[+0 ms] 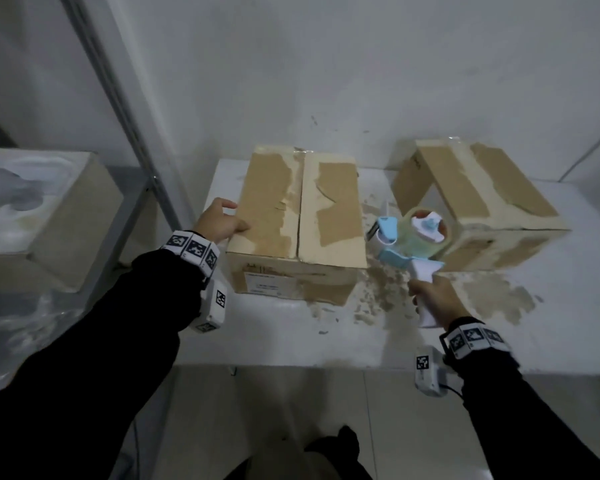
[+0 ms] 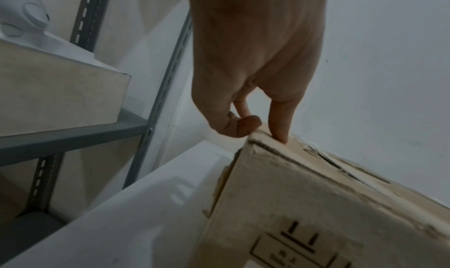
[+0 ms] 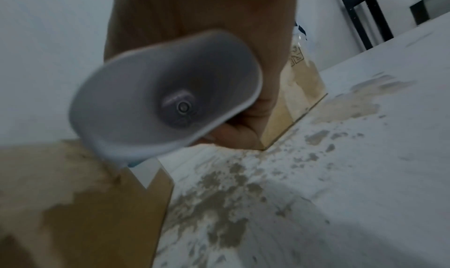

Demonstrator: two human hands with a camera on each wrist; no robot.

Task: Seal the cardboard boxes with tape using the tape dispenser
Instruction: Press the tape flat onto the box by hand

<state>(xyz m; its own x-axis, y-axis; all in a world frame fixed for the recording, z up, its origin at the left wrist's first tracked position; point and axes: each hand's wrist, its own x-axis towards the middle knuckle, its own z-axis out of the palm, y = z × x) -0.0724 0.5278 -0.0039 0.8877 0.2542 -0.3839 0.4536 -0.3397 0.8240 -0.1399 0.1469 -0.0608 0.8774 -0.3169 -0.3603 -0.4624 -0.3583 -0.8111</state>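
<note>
Two worn cardboard boxes stand on a white table. The left box has its top flaps closed, with a bare seam down the middle. My left hand rests against its left top edge, thumb on top, other fingers beside the wall; the left wrist view shows the hand on that box. The right box sits further right. Between the boxes my right hand grips the white handle of a blue-and-white tape dispenser carrying a clear roll. The handle end fills the right wrist view.
A grey metal shelf post rises left of the table. Beside it is a box with white foam packing. Brown torn paper residue sticks to the tabletop around the boxes. A white wall stands close behind. A dark rack appears far right.
</note>
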